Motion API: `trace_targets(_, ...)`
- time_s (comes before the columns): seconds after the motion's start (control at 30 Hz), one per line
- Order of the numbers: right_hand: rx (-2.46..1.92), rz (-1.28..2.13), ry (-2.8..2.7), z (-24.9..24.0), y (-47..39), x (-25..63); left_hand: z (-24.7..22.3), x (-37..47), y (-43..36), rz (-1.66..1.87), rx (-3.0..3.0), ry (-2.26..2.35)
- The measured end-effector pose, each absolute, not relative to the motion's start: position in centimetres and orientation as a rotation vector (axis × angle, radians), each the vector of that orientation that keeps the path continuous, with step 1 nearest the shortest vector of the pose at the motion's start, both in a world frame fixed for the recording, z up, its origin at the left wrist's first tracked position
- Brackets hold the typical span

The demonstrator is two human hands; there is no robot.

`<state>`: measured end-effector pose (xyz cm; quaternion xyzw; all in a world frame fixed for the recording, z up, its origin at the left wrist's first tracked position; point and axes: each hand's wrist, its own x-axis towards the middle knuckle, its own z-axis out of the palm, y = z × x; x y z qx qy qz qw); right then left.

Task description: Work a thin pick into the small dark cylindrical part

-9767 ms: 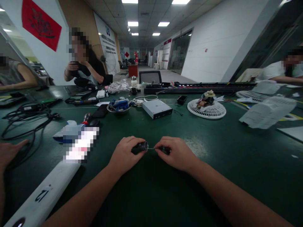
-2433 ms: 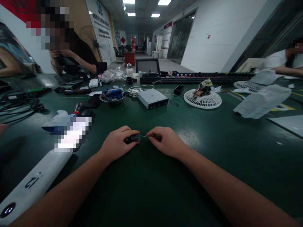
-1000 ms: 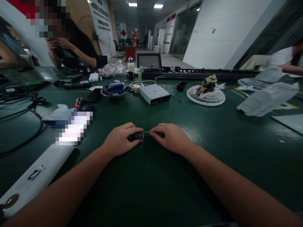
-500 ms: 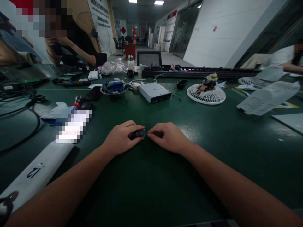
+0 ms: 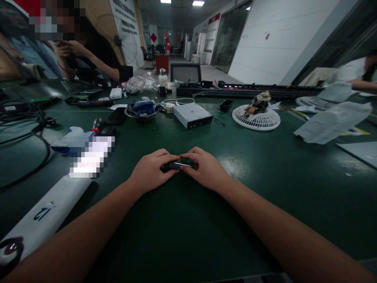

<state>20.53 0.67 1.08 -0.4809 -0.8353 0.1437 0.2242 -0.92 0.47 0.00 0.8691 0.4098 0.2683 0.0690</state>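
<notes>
My left hand (image 5: 151, 169) is closed around a short dark handle (image 5: 171, 165) with a greyish front end, lying level just above the table. Facing it, my right hand (image 5: 206, 167) pinches a slim shiny metal shaft (image 5: 186, 163) between thumb and fingertips. The shaft lines up with the handle's front end, and the fingertips of both hands nearly meet there. Fingers cover the join, so I cannot tell how far the shaft sits in the handle. Both forearms reach in over the green table (image 5: 182, 220).
Beyond my hands lie a disc drive (image 5: 193, 115), a bowl of blue items (image 5: 141, 110) and a white fan grille (image 5: 256, 118) with a motor. To the left are a lit-up phone-like screen (image 5: 92, 157), a white arm marked 12 (image 5: 44, 212) and black cables (image 5: 44, 149). A person (image 5: 100, 55) sits across.
My right hand has moved left, closing the small gap to my left hand. More of the shaft's bright length shows between the right fingers. My left hand stays nearly still.
</notes>
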Motion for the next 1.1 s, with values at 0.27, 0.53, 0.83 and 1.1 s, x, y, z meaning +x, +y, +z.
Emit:
trace_targets(0.27,-1.313,0.373,-2.445,0.6,1.0,20.4,0.1,-0.9,0.5,0.811,2.634,1.221)
trace_targets(0.53,-1.409,0.438,-2.480,2.0,0.3,21.0,0.1,-1.2,0.5,0.816,2.589,1.316)
trace_targets(0.83,-1.465,0.775,-2.096,2.4,0.8,21.2,-0.2,-1.5,0.7,0.823,2.541,1.343)
trace_targets(1.1,-1.268,0.949,-1.927,1.4,0.5,20.6,0.1,-1.2,0.4,0.826,2.563,1.224)
